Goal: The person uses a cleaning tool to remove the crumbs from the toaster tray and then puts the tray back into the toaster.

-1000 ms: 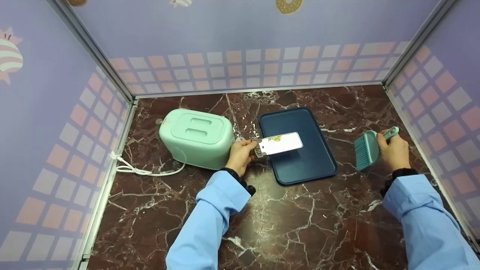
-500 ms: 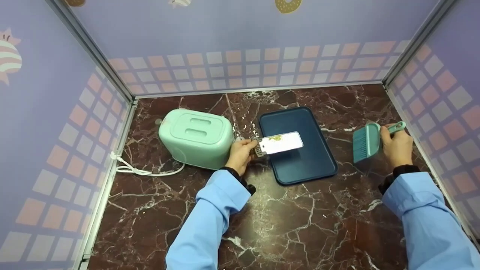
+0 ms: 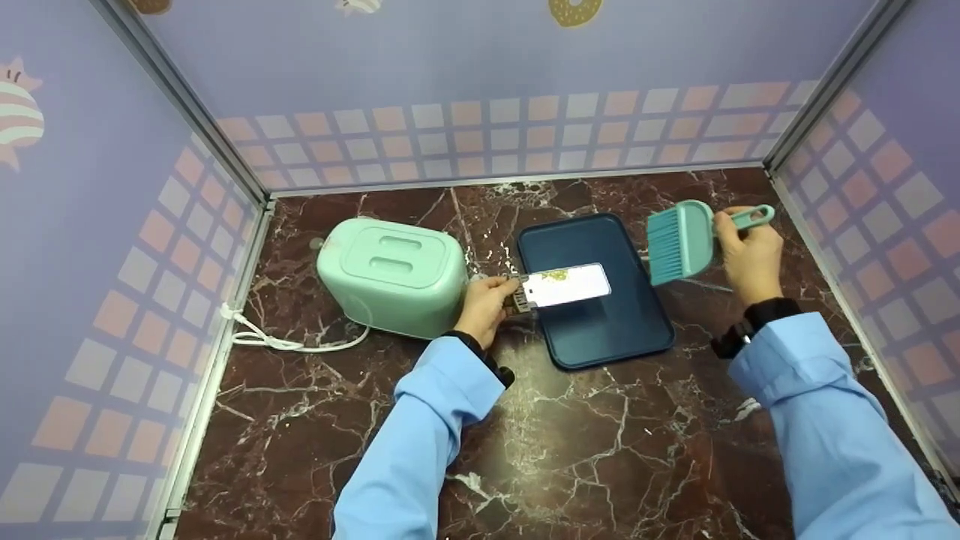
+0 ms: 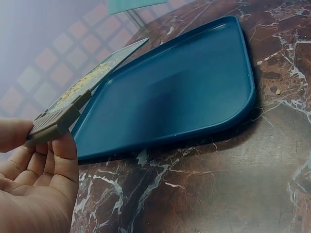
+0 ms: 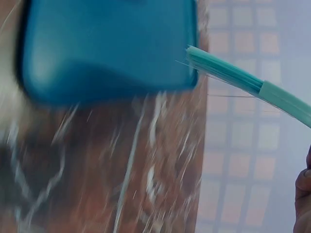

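My left hand [image 3: 484, 307] pinches the brown end of a toaster crumb tray [image 3: 568, 288] between thumb and fingers. Yellowish crumbs [image 4: 87, 80] lie on the tray's flat metal surface. It is held above the left part of a dark blue tray [image 3: 622, 322], apart from it. A teal hand brush [image 3: 697, 236] is gripped by its handle in my right hand [image 3: 752, 259], bristles pointing left. Those bristles [image 5: 221, 70] are near the blue tray's right edge. Beside my left hand stands a mint-green toaster [image 3: 394, 277], lid on top.
The toaster's white cord [image 3: 292, 345] runs to the left wall. Crumbs [image 3: 491, 251] are scattered on the dark marbled tabletop [image 3: 555, 450] between toaster and blue tray. Patterned panels [image 3: 480, 67] enclose the left, back and right sides.
My right hand has moved left and away from me with the brush, from near the right wall to beside the blue tray. My left hand and the crumb tray have barely shifted.
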`<state>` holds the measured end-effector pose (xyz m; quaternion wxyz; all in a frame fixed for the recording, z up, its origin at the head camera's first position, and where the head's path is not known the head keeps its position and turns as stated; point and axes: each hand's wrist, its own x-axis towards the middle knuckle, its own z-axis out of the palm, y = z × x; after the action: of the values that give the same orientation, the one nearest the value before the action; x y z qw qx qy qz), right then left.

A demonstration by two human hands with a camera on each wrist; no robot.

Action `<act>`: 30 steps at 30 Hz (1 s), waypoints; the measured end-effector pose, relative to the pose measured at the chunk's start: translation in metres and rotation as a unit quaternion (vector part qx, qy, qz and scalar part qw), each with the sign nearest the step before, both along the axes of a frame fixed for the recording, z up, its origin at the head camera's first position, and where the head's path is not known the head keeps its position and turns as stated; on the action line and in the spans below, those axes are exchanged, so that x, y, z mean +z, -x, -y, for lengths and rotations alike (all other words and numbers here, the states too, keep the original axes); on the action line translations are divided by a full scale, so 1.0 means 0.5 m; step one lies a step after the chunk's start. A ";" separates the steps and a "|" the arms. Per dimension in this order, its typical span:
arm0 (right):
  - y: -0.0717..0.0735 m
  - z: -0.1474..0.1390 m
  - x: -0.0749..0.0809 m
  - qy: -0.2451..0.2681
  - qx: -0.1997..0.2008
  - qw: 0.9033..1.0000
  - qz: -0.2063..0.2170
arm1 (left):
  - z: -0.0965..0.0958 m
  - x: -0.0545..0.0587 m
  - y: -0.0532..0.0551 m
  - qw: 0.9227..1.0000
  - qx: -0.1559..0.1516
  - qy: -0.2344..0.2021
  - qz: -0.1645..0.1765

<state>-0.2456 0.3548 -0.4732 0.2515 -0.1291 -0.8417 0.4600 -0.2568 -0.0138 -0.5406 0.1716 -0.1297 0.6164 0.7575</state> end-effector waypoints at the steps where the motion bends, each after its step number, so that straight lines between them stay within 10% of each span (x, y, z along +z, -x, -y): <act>1: 0.006 0.013 0.004 0.025 0.010 1.000 -0.004 | -0.001 0.000 0.001 1.000 -0.002 0.002 0.001; 14: 0.049 0.187 0.035 0.264 0.136 0.954 -0.053 | -0.014 0.002 0.003 0.999 -0.013 -0.031 0.008; 30: 0.054 0.286 0.009 0.247 0.177 0.953 0.000 | -0.022 0.005 0.001 1.000 -0.020 -0.023 0.000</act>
<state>-0.2728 0.2120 -0.4688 0.1262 -0.0358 -0.7112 0.6906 -0.2571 -0.0026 -0.5383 0.1902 -0.1135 0.6011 0.7679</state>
